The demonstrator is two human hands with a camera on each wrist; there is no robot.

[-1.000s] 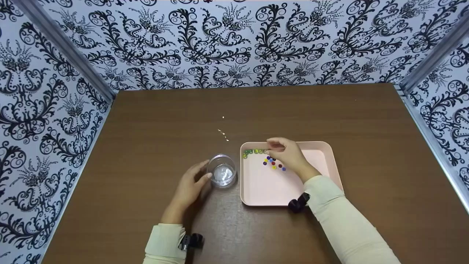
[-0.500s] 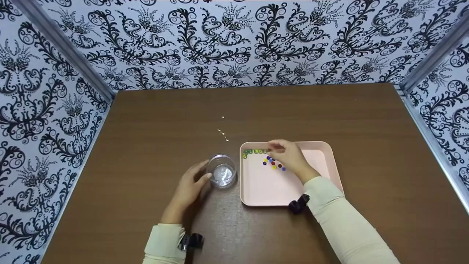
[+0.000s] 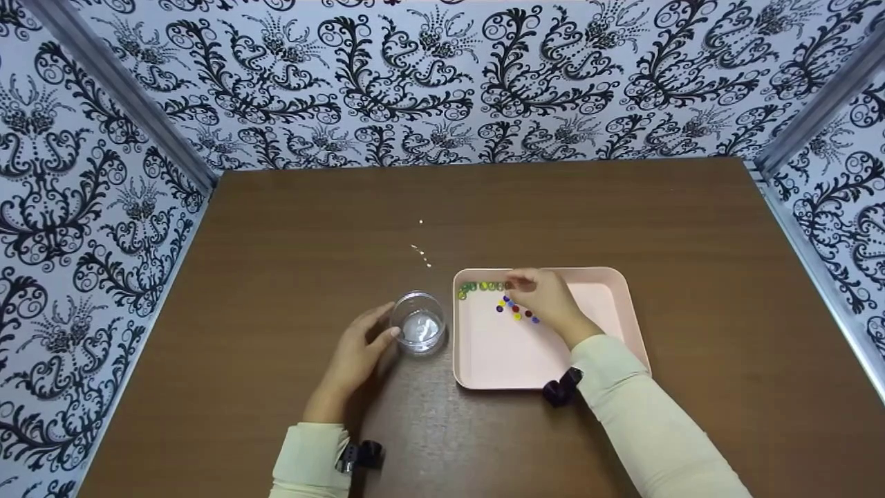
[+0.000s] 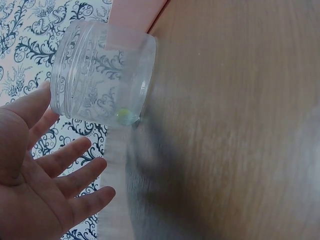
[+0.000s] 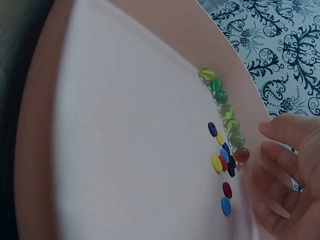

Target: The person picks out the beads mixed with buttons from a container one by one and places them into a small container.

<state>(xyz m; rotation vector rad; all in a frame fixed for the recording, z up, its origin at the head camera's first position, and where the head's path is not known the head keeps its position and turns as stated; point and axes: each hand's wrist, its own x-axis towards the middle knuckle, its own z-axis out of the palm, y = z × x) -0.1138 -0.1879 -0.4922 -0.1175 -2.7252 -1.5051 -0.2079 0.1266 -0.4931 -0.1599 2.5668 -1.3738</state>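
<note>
My left hand (image 3: 356,356) is at the left side of a clear plastic jar (image 3: 420,324), its thumb by the rim. In the left wrist view its fingers are spread and straight, and a yellow-green marble (image 4: 127,117) shows at the jar's bottom. My right hand (image 3: 546,299) is over the back of a pink tray (image 3: 484,366), fingers loosely bent, with nothing visible between them. Beside its fingertips lies a reddish-brown marble (image 5: 242,155), ending a row of green marbles (image 5: 227,111) along the tray's back wall. Several coloured buttons (image 5: 216,164) lie just in front of that row.
The brown wooden table (image 3: 311,228) carries the jar and tray side by side. Small pale spots (image 3: 422,253) mark the wood behind the jar. Patterned wall panels (image 3: 442,90) stand behind and at both sides.
My right hand has shifted slightly toward me and right, uncovering the reddish-brown marble at the end of the row. The left hand and jar have stayed where they were.
</note>
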